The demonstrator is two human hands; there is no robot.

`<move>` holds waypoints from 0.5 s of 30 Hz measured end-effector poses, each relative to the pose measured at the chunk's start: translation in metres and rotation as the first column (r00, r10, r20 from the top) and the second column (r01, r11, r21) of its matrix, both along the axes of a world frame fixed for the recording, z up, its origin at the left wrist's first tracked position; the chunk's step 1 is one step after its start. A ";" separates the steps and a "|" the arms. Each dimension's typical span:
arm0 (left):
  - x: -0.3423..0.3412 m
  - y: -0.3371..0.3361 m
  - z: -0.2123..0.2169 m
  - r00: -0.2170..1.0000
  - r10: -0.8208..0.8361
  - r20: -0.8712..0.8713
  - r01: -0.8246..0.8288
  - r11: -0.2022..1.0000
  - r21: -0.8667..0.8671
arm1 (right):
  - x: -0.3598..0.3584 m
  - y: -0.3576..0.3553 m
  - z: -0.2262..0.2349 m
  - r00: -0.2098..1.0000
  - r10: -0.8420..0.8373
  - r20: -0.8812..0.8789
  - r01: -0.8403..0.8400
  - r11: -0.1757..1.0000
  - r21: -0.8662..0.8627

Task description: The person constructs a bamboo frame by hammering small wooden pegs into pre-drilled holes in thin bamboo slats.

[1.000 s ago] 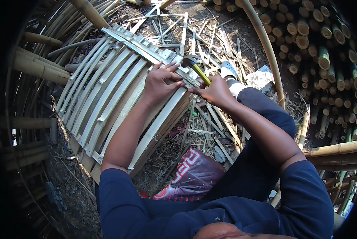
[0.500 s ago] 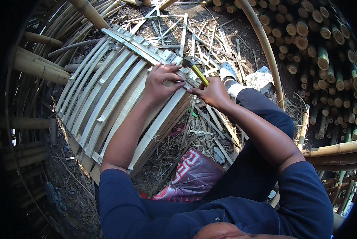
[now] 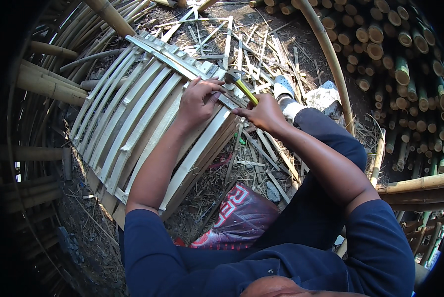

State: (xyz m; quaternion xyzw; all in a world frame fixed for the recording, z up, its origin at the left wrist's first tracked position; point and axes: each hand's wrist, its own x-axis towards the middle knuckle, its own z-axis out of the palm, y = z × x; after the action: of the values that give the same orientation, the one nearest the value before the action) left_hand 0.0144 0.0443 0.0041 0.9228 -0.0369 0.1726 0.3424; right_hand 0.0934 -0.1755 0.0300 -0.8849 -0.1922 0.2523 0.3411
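A hammer (image 3: pixel 245 90) with a yellow handle and dark metal head is gripped in my right hand (image 3: pixel 266 113), its head over the far right corner of a slatted frame. My right thumb reaches toward the end of the nearest pale slat (image 3: pixel 194 162). Just left of the hammer, my left hand (image 3: pixel 198 102) hovers at the crosspiece (image 3: pixel 170 62), its fingers curled and thumb drawn in close to them. Whatever may be between those fingertips is too small to make out. Several curved pale slats run from the crosspiece toward the frame's lower left side.
Cut bamboo poles (image 3: pixel 374 52) are stacked at the far right. A bent pole (image 3: pixel 329 54) curves past my shoe (image 3: pixel 284 88). Loose strips and shavings litter the ground. Near my legs lies a printed red and dark sack (image 3: pixel 244 218), beside a grey stone (image 3: pixel 272 192).
My left thumb has drawn back from the slat's corner toward the fingers, and the hand has shifted slightly left. The hammer stays in my right hand, its head moved only slightly.
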 end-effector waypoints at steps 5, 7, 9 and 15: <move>0.003 -0.008 0.003 0.992 0.039 0.118 -0.050 0.995 0.092 | 0.004 -0.001 0.008 0.997 0.020 -0.069 -0.024 0.998 -0.060; 0.003 -0.011 0.004 0.988 0.059 0.144 -0.084 0.981 0.176 | 0.006 -0.004 0.009 0.997 0.036 -0.068 -0.037 0.999 -0.016; 0.004 -0.011 -0.002 0.989 0.066 0.129 -0.102 0.950 0.296 | 0.010 -0.007 0.013 0.997 0.033 -0.070 -0.035 0.999 -0.034; 0.006 -0.007 -0.004 0.995 0.092 0.047 -0.103 0.931 0.351 | -0.001 -0.021 0.062 0.988 0.041 -0.151 -0.059 0.991 -0.118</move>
State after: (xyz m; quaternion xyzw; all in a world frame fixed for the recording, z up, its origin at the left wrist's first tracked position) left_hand 0.0200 0.0374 0.0002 0.9673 -0.0264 0.1936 0.1620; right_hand 0.0928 -0.1961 0.0922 -0.8777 -0.1729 0.3371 0.2933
